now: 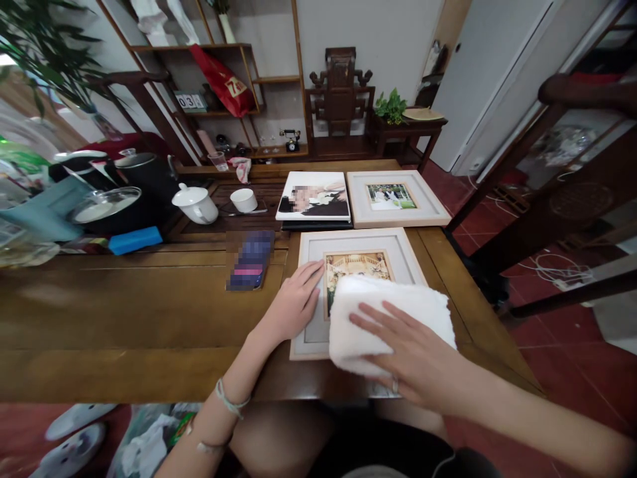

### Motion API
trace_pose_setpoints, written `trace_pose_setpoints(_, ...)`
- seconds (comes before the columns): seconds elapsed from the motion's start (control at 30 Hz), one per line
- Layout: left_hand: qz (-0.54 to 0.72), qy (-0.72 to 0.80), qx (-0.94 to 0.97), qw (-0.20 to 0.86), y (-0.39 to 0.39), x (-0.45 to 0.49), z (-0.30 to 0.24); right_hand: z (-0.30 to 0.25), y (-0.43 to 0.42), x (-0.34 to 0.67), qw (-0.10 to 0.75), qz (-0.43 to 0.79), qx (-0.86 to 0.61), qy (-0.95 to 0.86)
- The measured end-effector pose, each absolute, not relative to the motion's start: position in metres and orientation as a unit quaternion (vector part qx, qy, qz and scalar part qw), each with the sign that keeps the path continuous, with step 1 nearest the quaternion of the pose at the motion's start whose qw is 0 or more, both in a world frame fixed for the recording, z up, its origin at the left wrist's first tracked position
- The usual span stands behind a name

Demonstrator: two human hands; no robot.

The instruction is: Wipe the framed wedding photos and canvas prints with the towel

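Observation:
A framed picture (358, 247) with a pale wooden frame lies flat on the wooden table (149, 305) in front of me. My left hand (296, 299) rests flat on its left side, fingers stretched out, touching the frame and mat. My right hand (413, 352) lies flat with spread fingers on a folded white towel (383, 309), pressing it onto the lower right part of the picture. The towel hides that part of the frame.
A second framed picture (398, 198) and a photo book (314, 196) lie farther back. A phone (249, 260) lies left of the frame. A teapot (195, 202), cup (243, 199), kettle (144, 174) and blue sponge (135, 239) stand at the left. A shelf and chair stand behind.

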State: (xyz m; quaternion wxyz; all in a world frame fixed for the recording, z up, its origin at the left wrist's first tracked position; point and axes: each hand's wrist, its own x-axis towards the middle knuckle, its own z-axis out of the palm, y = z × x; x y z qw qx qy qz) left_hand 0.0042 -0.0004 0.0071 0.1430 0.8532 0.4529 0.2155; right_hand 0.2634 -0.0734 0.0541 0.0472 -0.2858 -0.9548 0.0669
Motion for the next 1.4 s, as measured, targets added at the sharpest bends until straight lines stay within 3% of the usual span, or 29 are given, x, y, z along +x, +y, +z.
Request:
trace_pose_setpoints(0.23, 0.231, 0.446, 0.853, 0.145, -0.001, 0.004, 0.008, 0.046, -0.013, 0.249, 0.059, -0.027, -0.399, -0.915)
trace_pose_setpoints(0.4, 0.239, 0.437, 0.851, 0.163, -0.001, 0.003, 0.009, 0.054, -0.036, 0.215, 0.03, 0.005, -0.334, -0.942)
trace_pose_setpoints(0.67, 0.247, 0.418, 0.857, 0.173, 0.0, -0.001, 0.005, 0.035, -0.091, 0.198, 0.149, -0.031, -0.261, -0.953)
trace_pose_setpoints(1.13, 0.234, 0.435, 0.858, 0.14, 0.0, 0.002, 0.004, 0.06, -0.064, 0.307, 0.042, -0.022, -0.398, -0.916)
trace_pose_setpoints(1.4, 0.233, 0.442, 0.854, 0.145, 0.0, 0.003, 0.006, 0.041, -0.056, 0.247, 0.097, 0.008, -0.308, -0.946)
